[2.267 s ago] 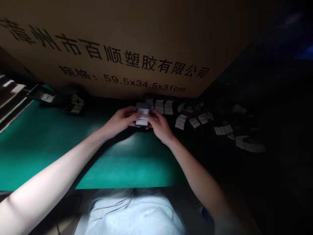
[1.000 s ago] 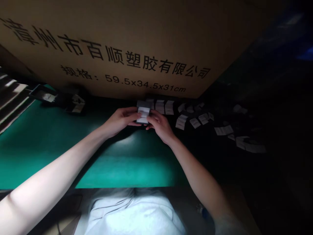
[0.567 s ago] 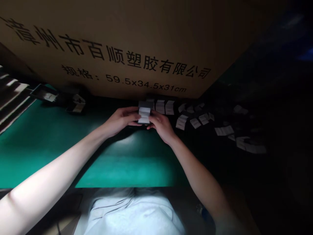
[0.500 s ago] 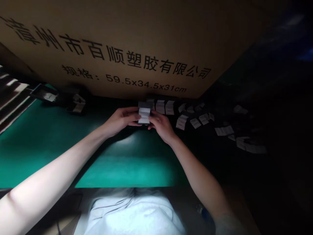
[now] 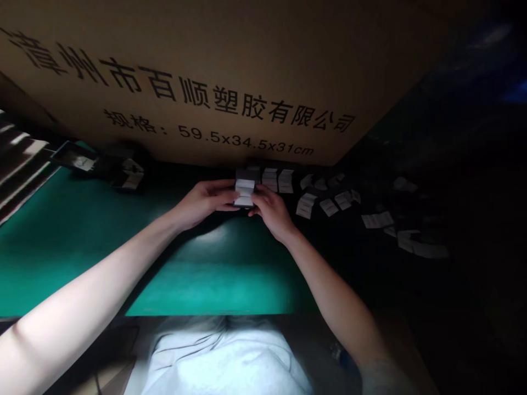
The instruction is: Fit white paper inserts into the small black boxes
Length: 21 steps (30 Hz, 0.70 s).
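Left hand: the left hand (image 5: pixel 205 203) reaches in from the lower left, fingers extended and nearly flat, fingertips pressed against the left side of the block.

Right hand: the right hand (image 5: pixel 269 212) comes in from the lower right, fingers curled, pressed against the block's right side. The two hands pinch the block between them; the hands themselves stay just apart.

Held item: a small folded white paper block (image 5: pixel 244 193), upper middle of the frame, its creased white face toward the camera and a greyer top section. Whether it touches the surface is hidden.

Nearby paper: white paper slips (image 5: pixel 280 181) lie just right of the block, two side by side nearest it. More lie scattered toward the right of the frame, some curled or overlapping, in deep shadow.

Surface: a green mat (image 5: pixel 214 280) fills the lower left and middle, lit near the hands. It gives way to dark shadow on the right.

Upper left: a flat black-framed piece (image 5: pixel 75 157) and a dark holder with white paper (image 5: pixel 132 180), near a striped stack (image 5: pixel 20 159) at the far edge.

Behind: a cardboard carton (image 5: pixel 177 93) with black Chinese print fills the top of the frame.

Bottom: a pale shirt (image 5: pixel 222 362) on the person.
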Motion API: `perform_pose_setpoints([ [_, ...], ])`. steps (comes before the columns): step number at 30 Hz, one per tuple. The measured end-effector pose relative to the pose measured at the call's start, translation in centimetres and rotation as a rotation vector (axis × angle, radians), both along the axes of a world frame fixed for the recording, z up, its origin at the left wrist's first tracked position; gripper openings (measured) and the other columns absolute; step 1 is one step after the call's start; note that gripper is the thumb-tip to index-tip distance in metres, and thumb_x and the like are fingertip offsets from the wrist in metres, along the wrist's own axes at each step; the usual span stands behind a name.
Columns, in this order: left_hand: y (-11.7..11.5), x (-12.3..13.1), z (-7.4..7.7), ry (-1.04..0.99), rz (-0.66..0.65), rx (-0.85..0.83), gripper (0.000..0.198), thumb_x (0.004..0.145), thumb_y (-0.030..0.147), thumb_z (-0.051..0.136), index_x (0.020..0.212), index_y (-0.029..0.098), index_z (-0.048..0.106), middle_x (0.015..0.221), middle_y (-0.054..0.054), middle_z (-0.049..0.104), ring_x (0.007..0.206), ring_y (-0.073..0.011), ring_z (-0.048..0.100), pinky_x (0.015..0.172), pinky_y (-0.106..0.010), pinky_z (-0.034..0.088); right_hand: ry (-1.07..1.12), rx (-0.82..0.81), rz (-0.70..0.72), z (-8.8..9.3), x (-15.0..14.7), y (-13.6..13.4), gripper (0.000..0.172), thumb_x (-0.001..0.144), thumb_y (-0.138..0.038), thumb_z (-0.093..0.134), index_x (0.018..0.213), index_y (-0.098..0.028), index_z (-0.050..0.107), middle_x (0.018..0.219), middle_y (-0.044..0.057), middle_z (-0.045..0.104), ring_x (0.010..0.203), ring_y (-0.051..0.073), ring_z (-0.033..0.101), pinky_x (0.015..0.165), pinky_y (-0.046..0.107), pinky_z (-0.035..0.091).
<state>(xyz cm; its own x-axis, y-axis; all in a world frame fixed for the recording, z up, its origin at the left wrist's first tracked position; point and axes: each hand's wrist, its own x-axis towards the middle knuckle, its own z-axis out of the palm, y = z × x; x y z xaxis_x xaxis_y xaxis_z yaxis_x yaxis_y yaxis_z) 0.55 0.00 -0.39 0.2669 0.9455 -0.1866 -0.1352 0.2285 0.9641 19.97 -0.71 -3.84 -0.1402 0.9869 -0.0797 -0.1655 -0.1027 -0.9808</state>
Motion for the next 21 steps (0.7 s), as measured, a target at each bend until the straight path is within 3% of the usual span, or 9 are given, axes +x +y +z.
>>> perform_pose_setpoints([
  [13, -0.12, 0.03, 0.29, 0.063, 0.0, 0.007, 0.063, 0.062, 0.039, 0.101, 0.116, 0.014, 0.079, 0.101, -0.011, 0.084, 0.097, -0.0287, 0.081, 0.088, -0.042, 0.069, -0.015, 0.047, 0.024, 0.95, -0.19, -0.38, 0.034, 0.076, -0.043, 0.078, 0.101, -0.023, 0.065, 0.092, 0.001, 0.073, 0.084, 0.017, 0.069, 0.055, 0.023, 0.055],
  [21, -0.25, -0.17, 0.59, 0.113, -0.093, 0.073, 0.062, 0.065, 0.053, 0.097, 0.114, 0.019, 0.083, 0.104, -0.01, 0.085, 0.103, -0.0329, 0.08, 0.092, -0.046, 0.068, -0.066, 0.059, 0.031, 0.98, -0.19, -0.65, 0.048, 0.071, -0.051, 0.087, 0.104, -0.024, 0.063, 0.098, 0.002, 0.074, 0.092, 0.02, 0.071, 0.057, 0.024, 0.057],
])
